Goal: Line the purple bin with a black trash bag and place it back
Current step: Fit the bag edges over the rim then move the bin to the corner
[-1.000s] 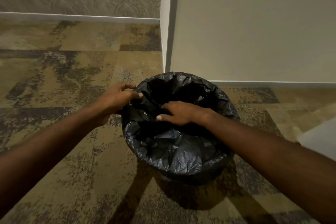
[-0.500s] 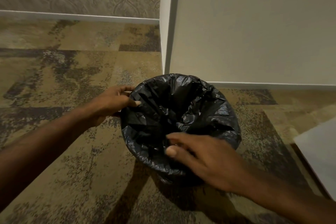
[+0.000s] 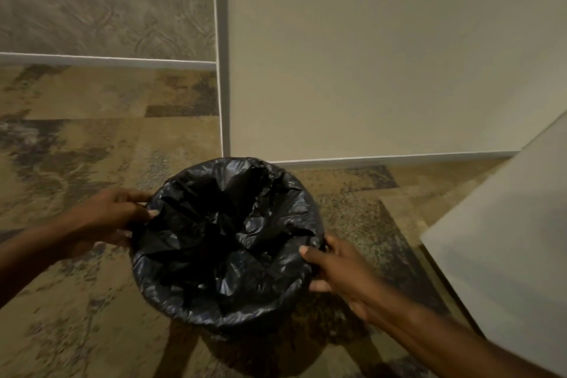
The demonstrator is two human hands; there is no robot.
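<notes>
A round bin stands on the carpet near a wall corner, fully covered by a crinkled black trash bag [image 3: 227, 239] folded over its rim, so the purple of the bin is hidden. My left hand [image 3: 113, 218] grips the rim and bag on the left side, thumb over the edge. On the right side my right hand [image 3: 334, 267] holds the rim, thumb on top and fingers under the fold.
A plain cream wall [image 3: 383, 55] with a white skirting stands just behind the bin, its corner edge [image 3: 222, 70] above the bin. Patterned wallpaper [image 3: 107, 0] lies further back left. A pale furniture corner [image 3: 506, 239] juts in at the right. Mottled carpet [image 3: 76, 301] covers the floor.
My right hand has come out of the bag's inside and taken hold of the rim on the right. The bin sits closer to the wall corner.
</notes>
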